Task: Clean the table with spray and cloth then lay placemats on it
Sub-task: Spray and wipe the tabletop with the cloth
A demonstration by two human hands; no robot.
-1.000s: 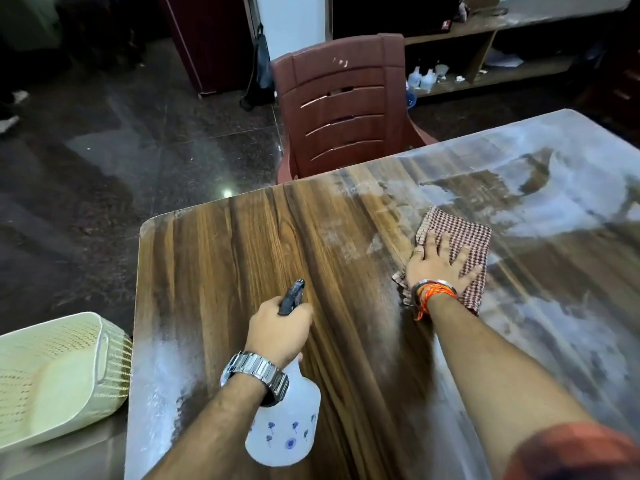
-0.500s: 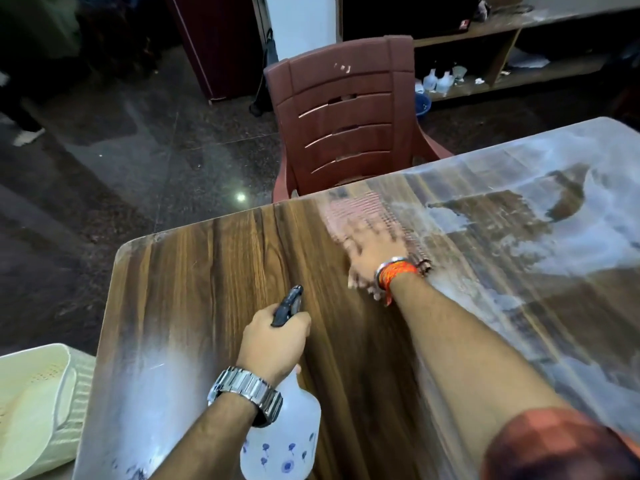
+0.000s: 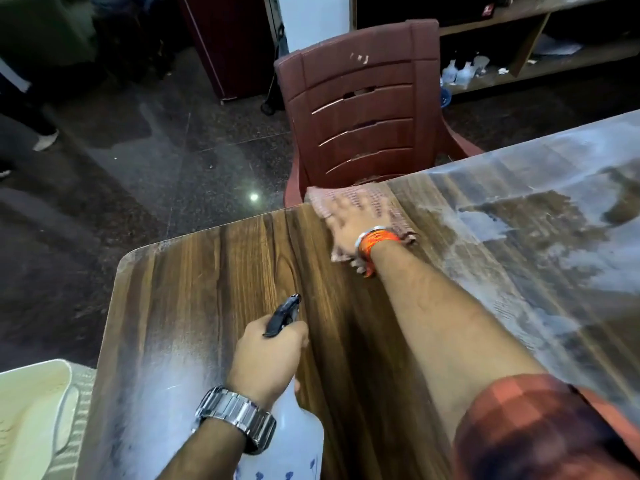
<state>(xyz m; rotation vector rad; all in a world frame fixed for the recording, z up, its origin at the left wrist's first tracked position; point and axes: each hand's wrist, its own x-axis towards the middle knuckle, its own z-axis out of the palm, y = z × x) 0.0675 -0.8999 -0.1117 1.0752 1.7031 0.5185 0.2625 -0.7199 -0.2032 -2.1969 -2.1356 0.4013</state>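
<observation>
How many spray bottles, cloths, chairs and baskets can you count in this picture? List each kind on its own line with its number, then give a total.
spray bottle: 1, gripped by the left hand
cloth: 1, pressed to the table by the right hand
chair: 1
basket: 1
Total: 4

Cloth (image 3: 363, 199) on table (image 3: 214, 289) far edge, under right hand (image 3: 346, 230); spray bottle (image 3: 294, 441) at table near edge, in left hand (image 3: 266, 358); chair (image 3: 363, 109) behind table; basket (image 3: 31, 410) left of table.
</observation>
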